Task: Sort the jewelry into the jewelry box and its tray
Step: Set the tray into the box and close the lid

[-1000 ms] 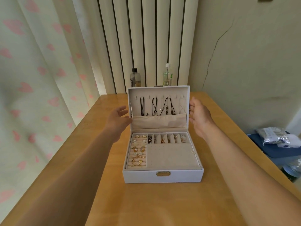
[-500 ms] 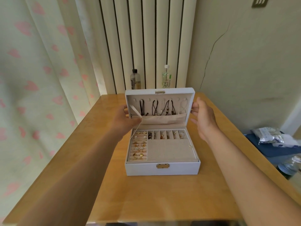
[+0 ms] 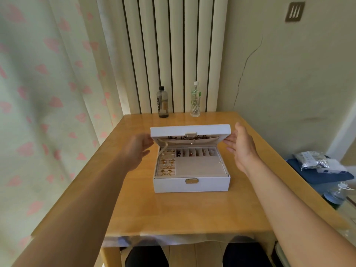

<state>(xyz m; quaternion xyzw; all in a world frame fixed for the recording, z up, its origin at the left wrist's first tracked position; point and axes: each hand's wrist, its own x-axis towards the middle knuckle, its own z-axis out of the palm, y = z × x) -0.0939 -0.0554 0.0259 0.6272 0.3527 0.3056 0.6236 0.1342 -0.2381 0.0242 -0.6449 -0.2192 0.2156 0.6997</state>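
A white jewelry box (image 3: 173, 185) stands in the middle of the wooden table (image 3: 183, 212). Its lid (image 3: 173, 131) is tipped forward, about half shut, with dark necklaces just visible under it. The beige tray (image 3: 200, 168) inside holds gold earrings (image 3: 167, 166) in the left slots and small pieces in the back row of compartments; its large section is bare. My left hand (image 3: 137, 149) touches the lid's left end and is blurred. My right hand (image 3: 242, 149) touches the lid's right end with nearly straight fingers.
A dark bottle (image 3: 163, 103) and a clear bottle (image 3: 195, 101) stand at the table's far edge against the radiator. Right of the table lie a blue pad with silver packets (image 3: 312, 160) and a glass jar (image 3: 335, 195). Curtains hang on the left.
The lid has come down from upright to about half shut, with both hands following it at its ends. The view has pulled back and shows the table's near edge.
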